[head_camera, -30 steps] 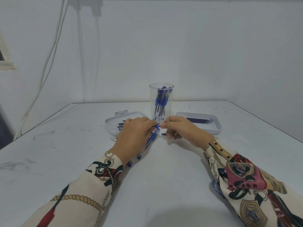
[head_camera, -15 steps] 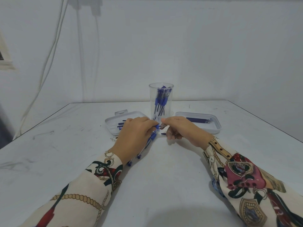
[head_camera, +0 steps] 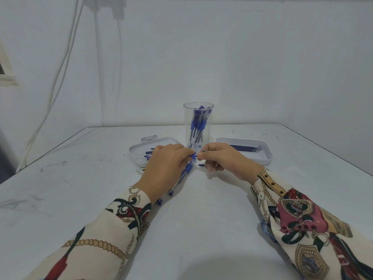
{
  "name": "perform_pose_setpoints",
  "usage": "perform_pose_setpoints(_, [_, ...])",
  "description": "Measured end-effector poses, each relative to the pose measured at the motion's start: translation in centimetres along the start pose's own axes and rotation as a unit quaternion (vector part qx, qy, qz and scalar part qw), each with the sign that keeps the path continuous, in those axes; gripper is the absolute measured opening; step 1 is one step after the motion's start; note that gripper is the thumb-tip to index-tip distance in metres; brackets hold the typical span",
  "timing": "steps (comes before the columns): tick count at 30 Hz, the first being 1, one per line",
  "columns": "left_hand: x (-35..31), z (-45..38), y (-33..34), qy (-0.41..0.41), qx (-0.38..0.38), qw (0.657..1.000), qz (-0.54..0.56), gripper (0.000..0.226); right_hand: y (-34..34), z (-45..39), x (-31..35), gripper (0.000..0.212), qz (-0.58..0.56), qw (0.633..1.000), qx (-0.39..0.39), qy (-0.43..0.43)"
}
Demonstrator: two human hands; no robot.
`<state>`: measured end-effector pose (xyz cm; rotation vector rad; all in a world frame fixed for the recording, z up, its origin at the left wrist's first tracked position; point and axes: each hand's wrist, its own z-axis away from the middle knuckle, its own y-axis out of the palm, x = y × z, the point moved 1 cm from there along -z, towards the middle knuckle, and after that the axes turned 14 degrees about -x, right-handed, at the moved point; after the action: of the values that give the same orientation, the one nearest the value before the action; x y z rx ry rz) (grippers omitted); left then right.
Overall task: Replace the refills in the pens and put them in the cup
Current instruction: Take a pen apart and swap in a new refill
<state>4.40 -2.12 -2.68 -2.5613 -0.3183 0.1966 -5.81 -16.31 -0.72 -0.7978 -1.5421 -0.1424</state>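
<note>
A clear plastic cup [head_camera: 198, 138] stands at the table's middle with several blue pens upright in it. Just in front of it my left hand [head_camera: 165, 168] grips a clear pen with a blue grip [head_camera: 188, 168] near its tip end; a second pen [head_camera: 173, 188] lies beside it under my palm. My right hand [head_camera: 220, 158] meets the left at the pen's tip and pinches a small part there, too small to make out. A small blue piece [head_camera: 201, 165] shows under my right fingers.
A white tray [head_camera: 137, 156] with loose blue pen parts sits left of the cup. Right of the cup a second white tray [head_camera: 262, 158] holds a row of dark refills [head_camera: 245, 148]. White cables hang on the wall at far left.
My right fingertips drew slightly away from the pen tip half a second ago and are back against it now. Both hands otherwise stay in place.
</note>
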Motion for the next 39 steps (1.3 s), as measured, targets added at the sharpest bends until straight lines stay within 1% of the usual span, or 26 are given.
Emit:
perform_pose_setpoints(4, [0.0, 0.1, -0.2, -0.032, 0.006, 0.999, -0.006, 0.02, -0.6, -0.4, -0.3, 0.017, 0.026, 0.999, -0.039, 0.0])
perform_pose_setpoints(5, [0.0, 0.1, -0.3, -0.042, 0.012, 0.999, -0.008, 0.022, -0.9, -0.6, -0.5, 0.018, 0.046, 0.997, -0.058, -0.006])
perform_pose_setpoints(7, [0.1, 0.1, -0.3, -0.057, 0.022, 0.998, -0.012, 0.024, -1.6, -0.9, -0.9, 0.013, 0.129, 0.987, -0.092, -0.033])
perform_pose_setpoints(9, [0.2, 0.2, -0.3, -0.064, 0.023, 0.998, -0.011, 0.025, -2.1, -0.9, -1.1, 0.009, 0.217, 0.971, -0.085, -0.05])
perform_pose_setpoints(10, [0.2, 0.2, -0.3, -0.067, 0.025, 0.997, -0.011, 0.024, -2.2, -0.9, -1.3, 0.006, 0.243, 0.966, -0.073, -0.046])
perform_pose_setpoints(11, [0.3, 0.2, -0.3, -0.069, 0.03, 0.997, -0.013, 0.024, -2.3, -0.9, -1.4, 0.004, 0.259, 0.963, -0.065, -0.041])
perform_pose_setpoints(13, [0.3, 0.2, -0.2, -0.073, 0.04, 0.996, -0.015, 0.025, -2.1, -0.9, -1.6, 0.009, 0.292, 0.954, -0.063, -0.038])
perform_pose_setpoints(16, [0.2, 0.2, -0.4, -0.077, 0.053, 0.995, -0.02, 0.025, -1.8, -1.1, -1.6, 0.013, 0.331, 0.94, -0.059, -0.059])
perform_pose_setpoints(18, [0.0, 0.2, -0.5, -0.08, 0.064, 0.994, -0.026, 0.027, -1.8, -1.0, -1.6, 0.011, 0.332, 0.939, -0.058, -0.067])
perform_pose_setpoints(23, [0.0, 0.0, -0.4, -0.084, 0.114, 0.988, -0.07, 0.031, -1.9, -0.8, -1.3, 0.009, 0.284, 0.953, -0.07, -0.075])
perform_pose_setpoints(33, [0.0, -0.1, -0.3, -0.073, 0.12, 0.986, -0.089, 0.032, -1.5, -0.8, -1.0, 0.011, 0.241, 0.965, -0.056, -0.081])
perform_pose_setpoints(39, [0.1, 0.2, 0.0, -0.064, 0.106, 0.99, -0.067, 0.029, -1.5, -0.7, -1.0, 0.012, 0.199, 0.975, -0.059, -0.085])
